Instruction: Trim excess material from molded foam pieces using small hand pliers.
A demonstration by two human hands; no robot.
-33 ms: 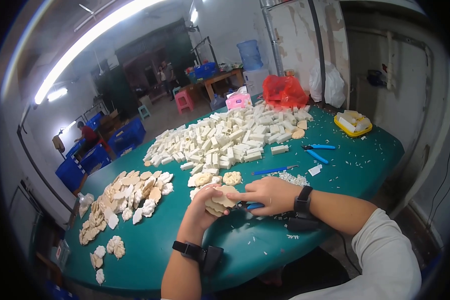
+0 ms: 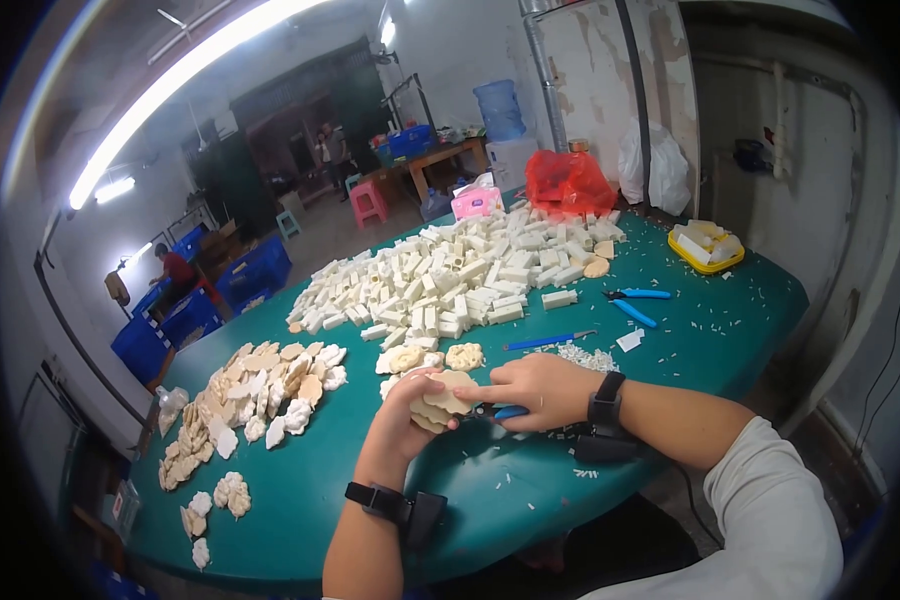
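Near the table's front edge, my left hand (image 2: 402, 412) is closed around flat, scalloped cream plastic pieces (image 2: 453, 392), one above another. My right hand (image 2: 548, 392) grips blue-handled nippers (image 2: 512, 412), whose jaws lie against the edge of the pieces; my fingers partly hide the tool. The right fingertips reach close to the upper piece. Just beyond my hands lie a few knobbly cream pieces (image 2: 465, 356). A blue pen-like knife (image 2: 550, 340) rests past my right hand, beside a heap of small white offcuts (image 2: 588, 357).
A large pile of white rectangular tubes (image 2: 440, 265) covers the green table's (image 2: 320, 500) far middle. Cream scalloped pieces (image 2: 255, 390) are heaped at left. Farther right are second blue-handled nippers (image 2: 638, 305), a yellow tray (image 2: 705, 262) and a red plastic bag (image 2: 568, 182).
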